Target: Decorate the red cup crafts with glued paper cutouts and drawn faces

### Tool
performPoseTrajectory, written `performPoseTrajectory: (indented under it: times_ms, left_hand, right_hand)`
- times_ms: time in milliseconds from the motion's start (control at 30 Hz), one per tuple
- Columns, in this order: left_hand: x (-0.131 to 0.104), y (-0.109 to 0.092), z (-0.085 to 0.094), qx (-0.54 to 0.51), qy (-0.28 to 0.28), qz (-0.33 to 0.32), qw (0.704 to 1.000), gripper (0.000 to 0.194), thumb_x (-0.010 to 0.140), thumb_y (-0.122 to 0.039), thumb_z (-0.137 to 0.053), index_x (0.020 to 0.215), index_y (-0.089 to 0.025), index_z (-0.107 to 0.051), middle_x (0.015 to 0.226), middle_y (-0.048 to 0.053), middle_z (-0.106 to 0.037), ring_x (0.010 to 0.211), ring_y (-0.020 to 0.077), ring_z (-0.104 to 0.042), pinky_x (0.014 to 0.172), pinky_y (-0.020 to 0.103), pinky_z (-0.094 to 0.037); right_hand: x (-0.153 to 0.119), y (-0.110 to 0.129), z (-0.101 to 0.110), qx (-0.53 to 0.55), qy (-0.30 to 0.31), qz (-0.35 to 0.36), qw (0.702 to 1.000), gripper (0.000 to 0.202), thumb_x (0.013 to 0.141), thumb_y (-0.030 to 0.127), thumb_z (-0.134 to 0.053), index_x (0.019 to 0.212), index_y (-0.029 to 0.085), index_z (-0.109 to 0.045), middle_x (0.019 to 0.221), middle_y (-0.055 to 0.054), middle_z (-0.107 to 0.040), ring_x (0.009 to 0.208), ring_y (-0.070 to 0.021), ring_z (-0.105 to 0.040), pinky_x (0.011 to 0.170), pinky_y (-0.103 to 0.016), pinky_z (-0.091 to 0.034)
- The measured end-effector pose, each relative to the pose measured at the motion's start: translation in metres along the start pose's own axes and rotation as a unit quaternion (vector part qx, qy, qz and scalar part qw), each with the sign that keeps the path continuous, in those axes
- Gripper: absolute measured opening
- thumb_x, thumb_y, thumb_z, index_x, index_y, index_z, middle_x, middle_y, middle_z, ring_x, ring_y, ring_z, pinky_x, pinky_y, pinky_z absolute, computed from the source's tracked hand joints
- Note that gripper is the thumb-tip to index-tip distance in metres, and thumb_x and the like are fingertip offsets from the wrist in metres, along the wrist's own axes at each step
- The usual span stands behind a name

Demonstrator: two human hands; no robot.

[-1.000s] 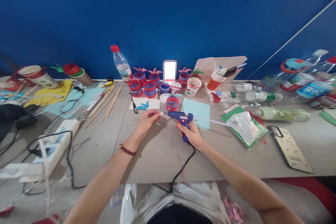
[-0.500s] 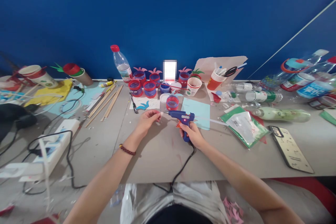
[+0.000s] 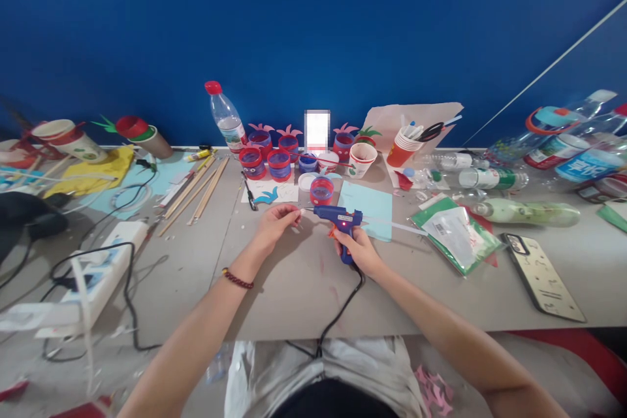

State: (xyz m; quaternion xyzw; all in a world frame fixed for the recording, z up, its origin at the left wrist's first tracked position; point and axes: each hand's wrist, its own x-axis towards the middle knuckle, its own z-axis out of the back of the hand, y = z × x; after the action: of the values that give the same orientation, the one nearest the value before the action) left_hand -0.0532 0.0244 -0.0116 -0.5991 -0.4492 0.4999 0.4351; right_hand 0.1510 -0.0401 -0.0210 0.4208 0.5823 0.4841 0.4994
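Note:
My right hand [image 3: 360,248] is wrapped round the handle of a blue hot glue gun [image 3: 337,215], its small red light lit and a clear glue stick [image 3: 392,223] sticking out of the back. The nozzle points left at the fingertips of my left hand [image 3: 279,222]. Those fingers are pinched together just off the tip; whatever they hold is too small or too hidden to name. Just beyond the gun stands a red and purple cup [image 3: 322,191] with a light blue leaf-shaped paper behind it. A light blue sheet [image 3: 375,209] lies partly behind the gun.
Several red and purple cups with paper leaves [image 3: 279,165] stand at the back, beside a plastic bottle [image 3: 226,117]. Wooden sticks [image 3: 208,192] and a power strip [image 3: 105,274] lie left. Rightward are a green packet [image 3: 458,238], a phone [image 3: 543,277] and plastic bottles [image 3: 526,212].
Hardly anything differs. Both hands and the glue gun keep nearly the same place, with the nozzle still by my left fingertips; the view has shifted very slightly.

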Motion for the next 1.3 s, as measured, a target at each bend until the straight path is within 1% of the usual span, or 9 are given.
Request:
performPoseTrajectory:
  times_ms: [267, 500, 733, 900, 1033, 1133, 1200, 1233, 1300]
  left_hand:
    - [0.0, 0.0, 0.001, 0.003, 0.001, -0.004, 1.0, 0.034, 0.053, -0.042, -0.082, 0.066, -0.016, -0.067, 0.061, 0.001, -0.064, 0.055, 0.0099, -0.054, 0.059, 0.025, -0.046]
    - [-0.001, -0.001, 0.001, -0.016, -0.002, 0.004, 1.0, 0.031, 0.053, -0.039, -0.082, 0.066, -0.015, -0.066, 0.061, 0.0, -0.063, 0.055, 0.0092, -0.054, 0.059, 0.023, -0.045]
    - [0.001, -0.001, 0.003, -0.067, -0.02, 0.022, 0.997, 0.033, 0.053, -0.036, -0.082, 0.071, -0.015, -0.065, 0.06, -0.001, -0.062, 0.055, 0.0086, -0.055, 0.057, 0.023, -0.045]
    - [0.002, -0.003, 0.002, -0.125, -0.047, 0.036, 0.99, 0.032, 0.051, -0.03, -0.083, 0.07, -0.015, -0.062, 0.059, -0.002, -0.061, 0.056, 0.0081, -0.056, 0.058, 0.022, -0.045]
    - [0.002, -0.004, 0.001, -0.138, -0.057, 0.036, 0.988, 0.032, 0.05, -0.029, -0.083, 0.069, -0.014, -0.062, 0.058, -0.003, -0.061, 0.054, 0.0069, -0.055, 0.057, 0.021, -0.045]
    - [0.004, -0.002, 0.001, -0.137, -0.055, 0.03, 0.989, 0.032, 0.05, -0.03, -0.083, 0.069, -0.014, -0.063, 0.058, -0.003, -0.061, 0.053, 0.0066, -0.054, 0.055, 0.021, -0.044]
    - [0.006, 0.001, 0.002, -0.139, -0.058, 0.024, 0.988, 0.033, 0.05, -0.031, -0.084, 0.069, -0.014, -0.063, 0.06, -0.002, -0.063, 0.054, 0.0073, -0.056, 0.055, 0.021, -0.045]
    - [0.006, 0.002, 0.003, -0.142, -0.059, 0.022, 0.988, 0.033, 0.05, -0.031, -0.084, 0.07, -0.014, -0.063, 0.061, -0.002, -0.063, 0.055, 0.0077, -0.057, 0.055, 0.021, -0.045]
    - [0.007, 0.004, 0.003, -0.146, -0.058, 0.015, 0.987, 0.033, 0.051, -0.032, -0.084, 0.071, -0.014, -0.064, 0.062, -0.001, -0.064, 0.057, 0.0082, -0.058, 0.056, 0.021, -0.046]
  right_hand:
    - [-0.001, 0.002, -0.002, -0.012, -0.009, -0.005, 1.0, 0.044, 0.073, 0.061, -0.063, 0.073, 0.017, -0.059, 0.05, 0.003, -0.052, 0.046, -0.0103, -0.044, 0.047, -0.024, -0.038]
    - [-0.001, -0.001, -0.001, -0.036, -0.01, 0.004, 0.999, 0.041, 0.076, 0.058, -0.062, 0.069, 0.017, -0.058, 0.051, 0.001, -0.053, 0.048, -0.0107, -0.044, 0.049, -0.025, -0.038]
    - [-0.002, -0.008, 0.0, -0.061, -0.011, 0.0, 0.998, 0.039, 0.078, 0.057, -0.063, 0.07, 0.018, -0.059, 0.053, 0.0, -0.054, 0.048, -0.0119, -0.046, 0.046, -0.026, -0.037]
    - [-0.003, 0.002, -0.001, -0.041, -0.009, -0.005, 0.999, 0.042, 0.076, 0.06, -0.062, 0.072, 0.018, -0.06, 0.053, 0.001, -0.054, 0.048, -0.011, -0.045, 0.047, -0.025, -0.037]
    - [-0.008, 0.015, 0.0, -0.018, -0.01, -0.031, 0.999, 0.05, 0.072, 0.067, -0.06, 0.074, 0.017, -0.058, 0.049, 0.001, -0.053, 0.047, -0.0112, -0.046, 0.045, -0.024, -0.035]
    - [-0.011, 0.021, 0.004, -0.015, -0.019, -0.059, 0.998, 0.053, 0.068, 0.071, -0.06, 0.071, 0.017, -0.056, 0.053, 0.001, -0.054, 0.049, -0.0113, -0.049, 0.047, -0.024, -0.036]
    - [-0.013, 0.023, 0.009, -0.036, -0.027, -0.089, 0.995, 0.055, 0.067, 0.072, -0.06, 0.068, 0.017, -0.055, 0.056, 0.0, -0.053, 0.05, -0.0112, -0.049, 0.047, -0.023, -0.037]
    - [-0.015, 0.024, 0.012, -0.058, -0.028, -0.11, 0.992, 0.055, 0.068, 0.072, -0.059, 0.067, 0.017, -0.055, 0.057, 0.0, -0.053, 0.05, -0.0109, -0.048, 0.046, -0.023, -0.036]
    - [-0.02, 0.029, 0.016, -0.112, -0.018, -0.15, 0.982, 0.056, 0.075, 0.072, -0.052, 0.07, 0.017, -0.058, 0.058, 0.001, -0.052, 0.048, -0.0099, -0.044, 0.044, -0.023, -0.033]
